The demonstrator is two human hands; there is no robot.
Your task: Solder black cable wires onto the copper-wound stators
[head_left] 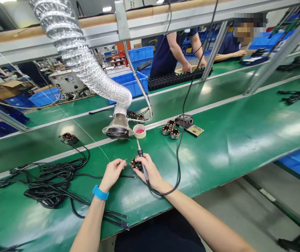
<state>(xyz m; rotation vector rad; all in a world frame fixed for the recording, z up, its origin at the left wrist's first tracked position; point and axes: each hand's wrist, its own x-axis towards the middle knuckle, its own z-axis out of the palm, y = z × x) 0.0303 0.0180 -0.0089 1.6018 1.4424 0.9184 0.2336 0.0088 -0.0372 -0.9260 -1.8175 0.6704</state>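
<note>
My right hand [151,172] holds a soldering iron [143,161], its tip pointing up and away, and its fingers also rest on a small round copper-wound stator [135,163]. To the left of the stator, my left hand [114,172] pinches a thin wire [125,160]; a blue band is on that wrist. Just beyond the iron's tip stands a round white container [139,131] with something red inside. Several similar stators [174,133] sit farther right, beside an iron stand [186,121] with a flat plate.
Black cables [58,182] lie coiled on the green bench [218,150] at left. A fume hood [117,126] on a silver duct [87,63] hangs beyond my hands. The iron's cord drops from above at right. Two people work across the bench near blue bins [133,84].
</note>
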